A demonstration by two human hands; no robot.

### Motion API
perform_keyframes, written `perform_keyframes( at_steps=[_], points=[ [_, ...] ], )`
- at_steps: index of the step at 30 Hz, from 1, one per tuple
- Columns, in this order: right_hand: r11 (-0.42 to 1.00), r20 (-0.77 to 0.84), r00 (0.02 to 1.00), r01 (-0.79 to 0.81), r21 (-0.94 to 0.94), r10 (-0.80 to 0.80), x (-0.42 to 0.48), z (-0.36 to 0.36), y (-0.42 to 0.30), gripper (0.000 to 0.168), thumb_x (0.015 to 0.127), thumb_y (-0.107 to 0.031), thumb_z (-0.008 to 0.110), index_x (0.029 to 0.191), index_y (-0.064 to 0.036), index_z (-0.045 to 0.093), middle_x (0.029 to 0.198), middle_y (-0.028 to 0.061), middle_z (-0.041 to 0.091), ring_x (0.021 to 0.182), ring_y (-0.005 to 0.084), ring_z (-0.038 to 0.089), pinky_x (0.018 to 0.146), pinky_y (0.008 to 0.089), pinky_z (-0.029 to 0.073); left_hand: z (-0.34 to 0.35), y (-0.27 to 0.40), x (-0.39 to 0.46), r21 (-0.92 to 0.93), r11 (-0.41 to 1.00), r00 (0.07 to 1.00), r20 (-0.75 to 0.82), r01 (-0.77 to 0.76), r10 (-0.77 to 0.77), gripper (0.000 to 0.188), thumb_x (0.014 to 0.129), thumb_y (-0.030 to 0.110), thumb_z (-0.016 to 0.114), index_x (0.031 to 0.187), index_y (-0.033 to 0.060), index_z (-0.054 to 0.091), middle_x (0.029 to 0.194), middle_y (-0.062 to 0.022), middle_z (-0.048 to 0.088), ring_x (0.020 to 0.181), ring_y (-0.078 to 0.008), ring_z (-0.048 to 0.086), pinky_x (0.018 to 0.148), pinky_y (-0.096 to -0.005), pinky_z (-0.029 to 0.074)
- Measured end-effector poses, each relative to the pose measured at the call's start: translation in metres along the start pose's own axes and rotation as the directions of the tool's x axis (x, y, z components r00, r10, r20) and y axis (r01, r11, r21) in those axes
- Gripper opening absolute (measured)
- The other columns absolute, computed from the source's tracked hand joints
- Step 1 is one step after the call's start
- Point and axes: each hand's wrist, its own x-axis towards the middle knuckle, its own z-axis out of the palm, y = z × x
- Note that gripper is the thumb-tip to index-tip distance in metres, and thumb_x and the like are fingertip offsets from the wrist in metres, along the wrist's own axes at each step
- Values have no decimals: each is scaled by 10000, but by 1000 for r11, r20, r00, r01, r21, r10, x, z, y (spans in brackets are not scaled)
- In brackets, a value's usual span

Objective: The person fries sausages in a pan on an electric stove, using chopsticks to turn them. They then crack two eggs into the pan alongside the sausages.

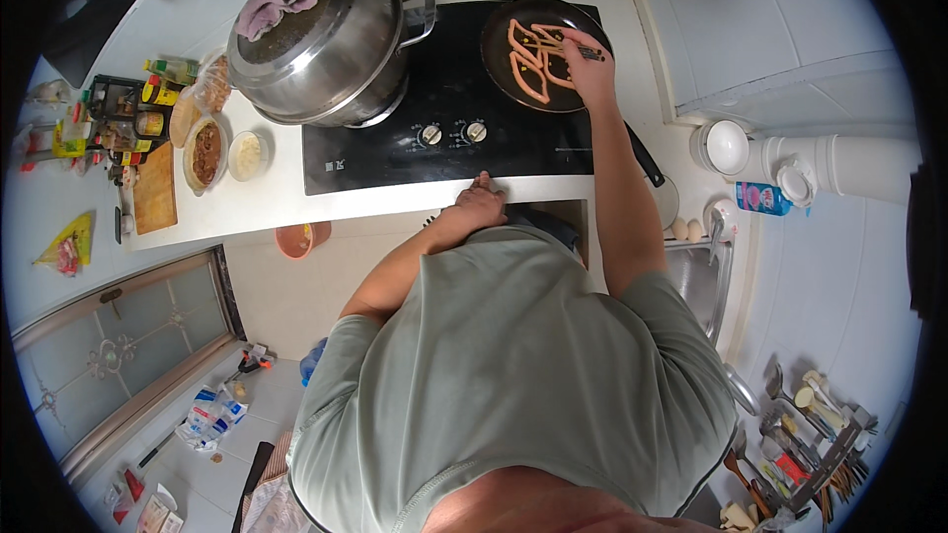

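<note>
My right hand [590,66] holds a pair of chopsticks [552,49] over a dark frying pan [498,66] on the black glass cooktop [444,89]. Several pinkish-orange food pieces shaped like looped outlines [527,81] lie in the pan, with small yellow bits among them. The hand hides part of the food at the right. My left hand [480,201] rests on the white counter edge in front of the cooktop, holding nothing that I can see. Two control knobs [431,135] sit between this hand and the back of the cooktop.
A large lidded steel pot [326,66] stands at the left of the cooktop, a cloth on its lid. Left of it are a bowl of brown food [205,154], a small bowl [248,156] and a cutting board [155,189]. Eggs [694,229] lie near the sink [692,281]; the pan handle [644,155] points toward them.
</note>
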Motion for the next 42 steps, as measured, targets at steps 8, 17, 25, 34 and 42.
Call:
perform_keyframes(
  at_steps=[8,17,25,34,42],
  points=[
    [985,-9,991,-132,109,134,-5,-7,0,247,870,-175,603,1080,-72,680,957,62,687,842,136,653,775,257,508,-2,1,-1,4,1000,1000,12,-14,14,606,809,402,602,1299,64,494,1473,-351,116,1369,-436,246,1085,-438,318],
    [983,-74,993,-79,166,92,17,-16,10,251,865,-181,600,1069,-55,675,928,71,689,799,145,641,749,264,495,5,-3,3,8,1000,1000,1,-12,12,610,809,408,605,1303,69,493,1482,-337,111,1375,-420,244,1090,-433,310],
    [998,-72,997,-6,62,10,45,-5,28,258,863,-199,598,1071,-68,674,904,76,690,814,158,637,760,277,490,3,-2,2,1,1000,1000,-2,3,-3,610,813,419,605,1295,61,496,1477,-345,117,1375,-422,242,1090,-433,309],
    [999,-39,999,-32,33,33,54,-13,31,278,904,-204,590,1145,-76,644,984,60,674,885,143,663,621,240,496,3,-1,0,6,1000,1000,-19,-14,14,623,809,429,613,1295,58,494,1474,-349,122,1366,-429,259,1086,-435,314],
    [975,-64,991,-101,197,116,49,-24,23,253,874,-175,602,1097,-77,671,937,57,682,810,138,666,621,254,505,6,-4,4,27,999,999,-20,-29,29,633,804,430,607,1305,61,486,1469,-355,129,1358,-434,272,1084,-435,318]
  ],
)
